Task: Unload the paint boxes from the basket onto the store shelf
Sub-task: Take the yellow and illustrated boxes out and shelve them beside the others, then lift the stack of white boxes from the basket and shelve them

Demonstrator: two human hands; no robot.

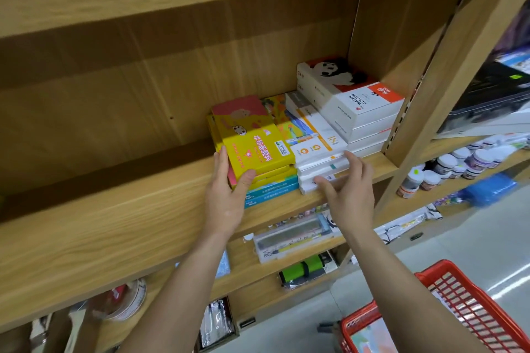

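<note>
On the wooden shelf (114, 209) stand three piles of paint boxes. A yellow and pink box (252, 143) tops the left pile, over blue boxes (272, 189). My left hand (226, 195) holds that yellow pile, fingers along its left side and thumb on its front edge. The middle pile is of white boxes with orange marks (315, 152); my right hand (347, 183) touches its front right corner with straight fingers. A taller pile of white panda boxes (352, 100) stands at the right. The red basket (459, 304) sits low at the right, with a colourful box (370, 338) inside.
The shelf's left half is bare wood. A wooden upright (447, 80) bounds the bay on the right. Lower shelves hold pen cases (295, 238), a green item (307, 266) and tape rolls (126, 301). Small paint jars (464, 163) fill the neighbouring shelf. Grey floor lies below right.
</note>
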